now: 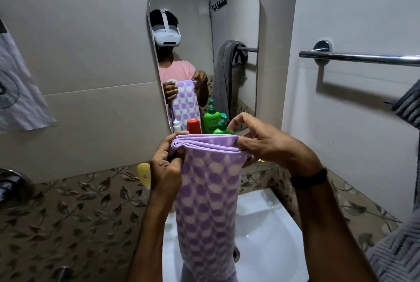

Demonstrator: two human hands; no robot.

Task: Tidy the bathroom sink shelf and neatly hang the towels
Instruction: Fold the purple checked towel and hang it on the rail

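Note:
A purple and white checked towel point(206, 202) hangs folded lengthwise in front of me, over the white sink point(268, 231). My left hand point(167, 166) pinches its top left corner. My right hand point(263, 141) grips the top right corner, so the folded edge runs level between them. Behind the towel, on the shelf under the mirror point(204, 31), stand a green pump bottle point(211, 118), a smaller green pump bottle point(223, 127), a red-capped container point(194, 126) and a small white bottle point(176, 125). A yellow bottle point(144, 173) stands left of my left hand.
A chrome towel bar point(359, 56) runs along the right wall, with a grey towel point(409, 104) draped at its far right end. A pale cloth point(16, 91) hangs on the left wall. A tap point(13, 181) is at the left edge.

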